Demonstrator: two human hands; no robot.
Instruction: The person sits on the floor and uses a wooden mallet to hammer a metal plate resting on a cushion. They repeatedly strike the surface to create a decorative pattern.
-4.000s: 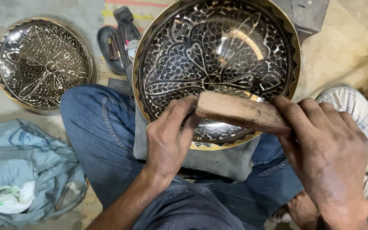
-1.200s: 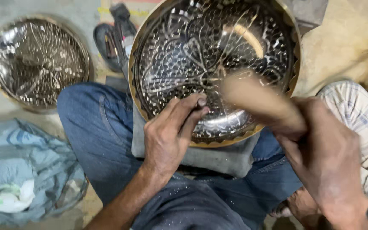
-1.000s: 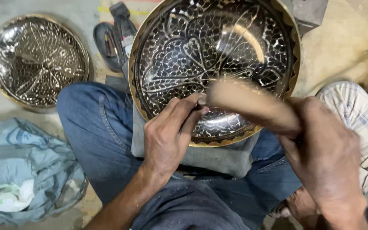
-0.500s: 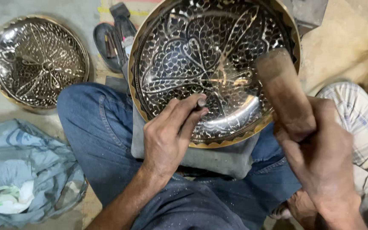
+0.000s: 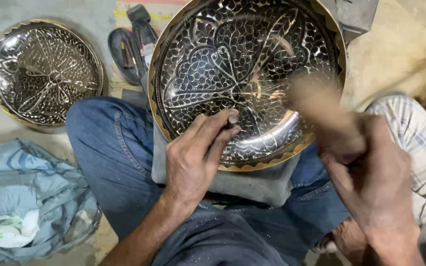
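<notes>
A large round engraved metal tray (image 5: 213, 54) with a gold scalloped rim rests tilted on a grey cloth (image 5: 252, 182) over my lap. My left hand (image 5: 195, 157) pinches a small metal chisel (image 5: 232, 119) whose tip stands on the tray's lower middle. My right hand (image 5: 371, 182) grips a wooden mallet (image 5: 321, 111), blurred with motion, raised just right of the chisel above the tray's lower right rim.
A second engraved tray (image 5: 43, 74) lies on the floor at the upper left. Dark sandals (image 5: 129, 44) sit between the two trays. A blue plastic bag (image 5: 25, 207) with white scraps lies at the lower left. A striped cloth (image 5: 415, 138) is at the right.
The mallet has swung repeatedly onto the chisel and back up; half a second ago it was raised to the right, and now it is blurred, moving toward the chisel. My left hand stays put.
</notes>
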